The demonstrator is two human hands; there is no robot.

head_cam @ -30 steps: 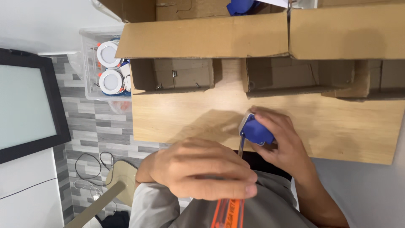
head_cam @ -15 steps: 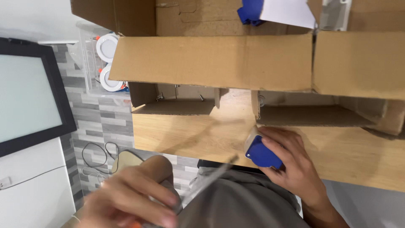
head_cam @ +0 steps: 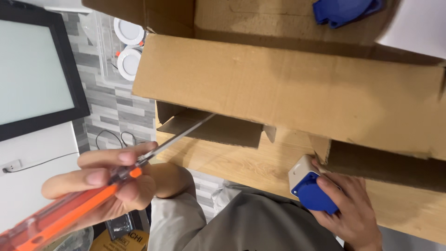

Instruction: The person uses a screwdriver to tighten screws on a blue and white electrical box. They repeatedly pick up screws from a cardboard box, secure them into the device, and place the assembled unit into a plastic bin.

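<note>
Over wooden table [head_cam: 241, 162] | left hand [head_cam: 104, 183] grips orange screwdriver [head_cam: 65, 209] | right hand [head_cam: 346, 211] clasps blue socket [head_cam: 309, 188]

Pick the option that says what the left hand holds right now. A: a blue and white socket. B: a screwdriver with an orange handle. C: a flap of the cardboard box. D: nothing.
B: the left hand grips an orange-handled screwdriver, its shaft pointing toward the cardboard box, while the right hand holds the blue and white socket on the wooden table.
</note>
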